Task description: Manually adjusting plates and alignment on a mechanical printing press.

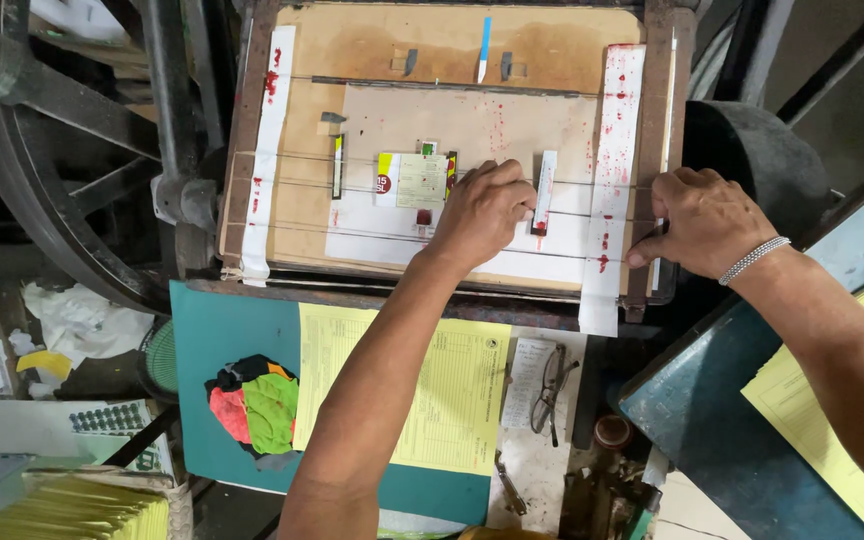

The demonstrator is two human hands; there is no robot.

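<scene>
Pressing one white sheet [472, 215] — left hand [480, 212] flat; right hand [704, 222] grip pinching frame [657, 150].

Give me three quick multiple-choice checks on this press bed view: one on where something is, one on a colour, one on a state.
1. Where does the left hand rest?
A. On the white sheet on the board, beside the small printed card
B. On the yellow form below the board
C. On the big wheel

2. What colour are the splatters on the white strip at the board's right side?
A. Blue
B. Red
C. Green

3. What is the right hand doing?
A. Hanging free above the table
B. Holding the spectacles
C. Gripping the right edge of the board frame

Answers:
1. A, its curled fingers press on the white sheet just right of the small printed card.
2. B, red spots run down the strip.
3. C, its fingers curl around the frame edge; the spectacles lie untouched below.
</scene>
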